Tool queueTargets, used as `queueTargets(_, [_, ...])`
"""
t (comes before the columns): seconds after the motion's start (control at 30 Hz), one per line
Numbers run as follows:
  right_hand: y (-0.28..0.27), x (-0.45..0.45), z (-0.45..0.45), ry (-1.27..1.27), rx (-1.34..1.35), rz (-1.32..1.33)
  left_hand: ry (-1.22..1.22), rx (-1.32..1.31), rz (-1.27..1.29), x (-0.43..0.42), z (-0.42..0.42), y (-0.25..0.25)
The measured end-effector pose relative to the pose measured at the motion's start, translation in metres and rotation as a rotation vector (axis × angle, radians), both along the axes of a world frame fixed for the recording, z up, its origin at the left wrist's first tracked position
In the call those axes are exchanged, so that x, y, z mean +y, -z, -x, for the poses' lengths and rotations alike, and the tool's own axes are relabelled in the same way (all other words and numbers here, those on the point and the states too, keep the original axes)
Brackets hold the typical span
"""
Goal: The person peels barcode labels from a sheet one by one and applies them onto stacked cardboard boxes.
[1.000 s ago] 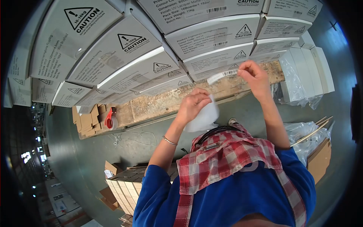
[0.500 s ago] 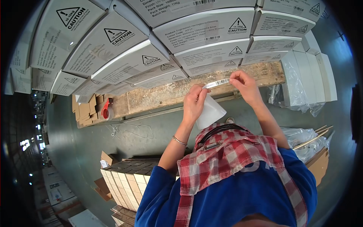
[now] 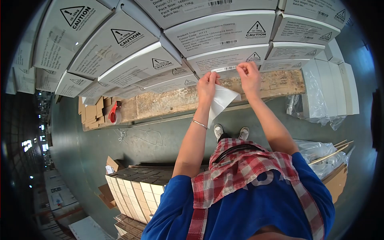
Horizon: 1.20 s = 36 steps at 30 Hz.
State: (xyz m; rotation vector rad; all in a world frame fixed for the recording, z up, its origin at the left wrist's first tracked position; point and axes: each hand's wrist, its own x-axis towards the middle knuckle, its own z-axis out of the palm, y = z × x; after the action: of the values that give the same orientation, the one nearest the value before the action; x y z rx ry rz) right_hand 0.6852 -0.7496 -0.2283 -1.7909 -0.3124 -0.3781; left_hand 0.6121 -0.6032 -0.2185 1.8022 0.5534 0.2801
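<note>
Between my two hands a narrow white barcode label point(image 3: 225, 69) is stretched level, in front of a white carton point(image 3: 228, 58) in the stack. My left hand point(image 3: 207, 86) pinches the label's left end and also has a translucent white sheet point(image 3: 222, 100) hanging from it. At the label's right end, my right hand point(image 3: 249, 78) is closed on it with thumb and fingers. Whether the label touches the carton cannot be made out.
Stacked cartons rest on a worn wooden board point(image 3: 156, 105). A red tape dispenser point(image 3: 113, 113) and cardboard pieces point(image 3: 93, 115) lie at its left end. Plastic-wrapped white boxes point(image 3: 330, 86) stand right. Stacked planks point(image 3: 134, 191) and plastic wrap point(image 3: 318, 154) are near my body.
Both hands have moved up and forward toward the cartons with the label. My left hand has taken the label's left end, which was free a second ago.
</note>
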Motion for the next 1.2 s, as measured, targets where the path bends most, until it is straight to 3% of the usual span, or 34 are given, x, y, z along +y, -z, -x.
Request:
queueTargets(0.2, [0.004,0.002,0.000,0.074,-0.139,0.067,-0.046,-0.016,0.062,-0.003,-0.006,0.004])
queueTargets(0.63, [0.004,0.004,0.000,0.117,-0.149,0.079,-0.066,-0.047,0.156,-0.007,-0.009,0.005])
queueTargets(0.73, [0.004,0.004,-0.001,0.155,-0.204,0.237,-0.088,-0.053,0.152,-0.007,-0.010,0.008])
queueTargets(0.87, [0.014,-0.008,-0.005,0.208,0.032,0.273,-0.152,0.051,-0.057,-0.002,-0.007,0.014])
queueTargets(1.0, [0.014,-0.028,-0.009,0.227,-0.066,0.204,-0.106,0.069,-0.022,-0.001,-0.004,0.001])
queueTargets(1.03, [0.015,-0.026,-0.010,0.230,-0.072,0.203,-0.047,-0.048,-0.052,-0.005,-0.006,-0.002])
queueTargets(1.1, [-0.007,-0.009,0.003,-0.062,-0.182,0.201,0.071,-0.265,-0.109,-0.012,-0.004,-0.008])
queueTargets(1.17, [-0.009,-0.010,0.005,-0.204,-0.234,0.193,0.096,-0.178,-0.135,-0.005,-0.003,-0.013])
queueTargets(1.2, [-0.004,-0.017,0.001,-0.228,-0.105,0.199,0.114,-0.094,-0.160,0.002,-0.002,-0.018])
